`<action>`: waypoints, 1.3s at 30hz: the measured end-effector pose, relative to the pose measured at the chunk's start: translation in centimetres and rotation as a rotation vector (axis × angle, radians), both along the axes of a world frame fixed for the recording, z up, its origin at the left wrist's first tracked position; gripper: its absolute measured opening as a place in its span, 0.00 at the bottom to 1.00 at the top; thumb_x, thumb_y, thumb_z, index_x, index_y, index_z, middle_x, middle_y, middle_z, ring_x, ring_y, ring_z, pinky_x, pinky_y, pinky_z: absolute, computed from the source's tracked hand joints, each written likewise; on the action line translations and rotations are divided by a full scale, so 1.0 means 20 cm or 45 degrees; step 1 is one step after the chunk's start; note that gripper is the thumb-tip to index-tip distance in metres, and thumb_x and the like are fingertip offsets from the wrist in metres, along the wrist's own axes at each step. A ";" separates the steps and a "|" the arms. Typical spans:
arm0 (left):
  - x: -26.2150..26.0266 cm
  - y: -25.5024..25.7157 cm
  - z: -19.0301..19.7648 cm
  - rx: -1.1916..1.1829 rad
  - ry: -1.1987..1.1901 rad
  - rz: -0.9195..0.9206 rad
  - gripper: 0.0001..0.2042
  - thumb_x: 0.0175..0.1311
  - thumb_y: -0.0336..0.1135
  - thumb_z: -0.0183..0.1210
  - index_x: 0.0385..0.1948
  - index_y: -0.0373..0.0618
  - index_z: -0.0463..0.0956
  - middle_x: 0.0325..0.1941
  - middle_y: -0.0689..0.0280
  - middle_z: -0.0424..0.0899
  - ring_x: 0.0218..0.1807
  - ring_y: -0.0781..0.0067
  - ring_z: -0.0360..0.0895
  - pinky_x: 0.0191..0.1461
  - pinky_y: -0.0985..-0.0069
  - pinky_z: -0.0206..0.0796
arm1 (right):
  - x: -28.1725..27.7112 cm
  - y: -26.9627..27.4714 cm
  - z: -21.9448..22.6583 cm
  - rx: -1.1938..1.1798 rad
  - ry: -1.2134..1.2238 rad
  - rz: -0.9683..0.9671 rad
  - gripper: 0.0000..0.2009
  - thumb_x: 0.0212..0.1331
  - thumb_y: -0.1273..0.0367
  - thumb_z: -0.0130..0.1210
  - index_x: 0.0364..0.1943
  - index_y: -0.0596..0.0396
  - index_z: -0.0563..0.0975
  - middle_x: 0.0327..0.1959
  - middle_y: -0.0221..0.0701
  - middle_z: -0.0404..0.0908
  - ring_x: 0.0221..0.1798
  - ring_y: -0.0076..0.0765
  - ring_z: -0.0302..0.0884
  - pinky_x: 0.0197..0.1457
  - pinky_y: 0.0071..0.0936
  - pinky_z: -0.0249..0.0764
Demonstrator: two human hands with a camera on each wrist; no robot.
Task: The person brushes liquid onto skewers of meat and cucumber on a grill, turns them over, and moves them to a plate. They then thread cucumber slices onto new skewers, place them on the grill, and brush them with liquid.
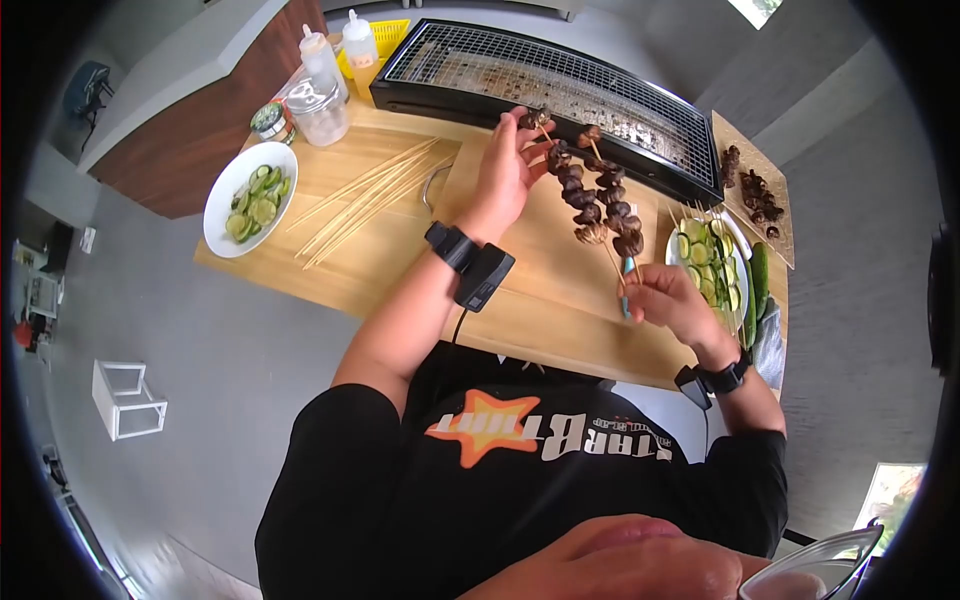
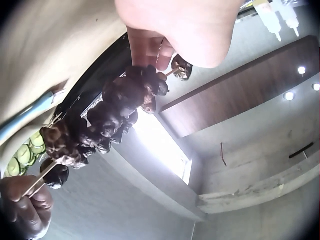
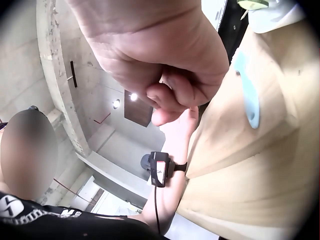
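Observation:
Two skewers of dark brown chunks cross the space between my hands. My right hand (image 1: 668, 302) pinches their bare lower sticks, its fingers folded in the right wrist view. At the upper end, my left hand (image 1: 500, 185) has its fingers around the left skewer (image 1: 580, 197), near a top chunk (image 1: 537, 117) set apart from the rest. The right skewer (image 1: 612, 180) slants alongside it. In the left wrist view the chunks (image 2: 105, 117) overlap one another, and the left fingertips are partly hidden behind them. Below the right hand lies a light-blue handle (image 3: 249, 97) on the wooden cutting board (image 1: 500, 240).
A black grill (image 1: 470, 60) with wire mesh spans the back. Bare bamboo sticks (image 1: 365, 205) and a white bowl (image 1: 212, 215) of cucumber slices lie left, near squeeze bottles (image 1: 360, 50) and a jar (image 1: 318, 118). At right are a plate (image 1: 743, 240) of cucumber skewers and whole cucumbers (image 1: 760, 275).

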State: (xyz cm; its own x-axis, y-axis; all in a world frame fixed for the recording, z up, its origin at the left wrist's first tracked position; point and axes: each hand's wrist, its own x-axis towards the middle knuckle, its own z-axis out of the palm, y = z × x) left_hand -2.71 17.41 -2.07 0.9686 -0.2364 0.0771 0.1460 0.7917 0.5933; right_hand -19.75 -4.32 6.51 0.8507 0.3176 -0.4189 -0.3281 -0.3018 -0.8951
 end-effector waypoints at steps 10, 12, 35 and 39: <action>-0.09 -0.05 0.02 0.168 -0.120 -0.301 0.19 0.71 0.48 0.47 0.53 0.45 0.71 0.45 0.62 0.82 0.46 0.72 0.79 0.49 0.73 0.72 | -0.17 0.00 -0.15 -0.029 -0.104 -0.137 0.08 0.66 0.67 0.52 0.39 0.57 0.77 0.21 0.20 0.74 0.21 0.09 0.61 0.22 0.11 0.54; -0.11 -0.06 0.02 0.142 -0.125 -0.375 0.20 0.71 0.48 0.47 0.55 0.45 0.69 0.48 0.62 0.81 0.47 0.72 0.78 0.50 0.71 0.72 | -0.17 0.02 -0.17 -0.009 -0.147 -0.180 0.08 0.66 0.67 0.52 0.38 0.57 0.77 0.21 0.20 0.74 0.21 0.09 0.62 0.23 0.11 0.55; -0.19 -0.13 0.02 0.272 -0.225 -0.492 0.19 0.71 0.42 0.49 0.57 0.41 0.66 0.52 0.63 0.77 0.52 0.73 0.76 0.51 0.72 0.72 | 0.07 0.25 -0.31 0.409 -0.178 -0.306 0.08 0.69 0.63 0.47 0.42 0.52 0.74 0.22 0.17 0.68 0.21 0.09 0.56 0.22 0.11 0.50; -0.21 -0.11 0.05 0.324 -0.233 -0.460 0.16 0.69 0.45 0.53 0.53 0.51 0.69 0.47 0.73 0.78 0.47 0.86 0.72 0.43 0.83 0.66 | 0.09 0.24 -0.35 0.427 -0.266 -0.307 0.08 0.70 0.63 0.47 0.42 0.51 0.73 0.22 0.16 0.65 0.21 0.10 0.54 0.23 0.11 0.48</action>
State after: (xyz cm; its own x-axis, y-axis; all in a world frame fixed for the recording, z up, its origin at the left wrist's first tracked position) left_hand -6.91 15.16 -1.15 0.7967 -0.5892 0.1346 0.2604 0.5356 0.8033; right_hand -17.99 0.40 -0.45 0.9722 0.1891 -0.1383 -0.1554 0.0782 -0.9848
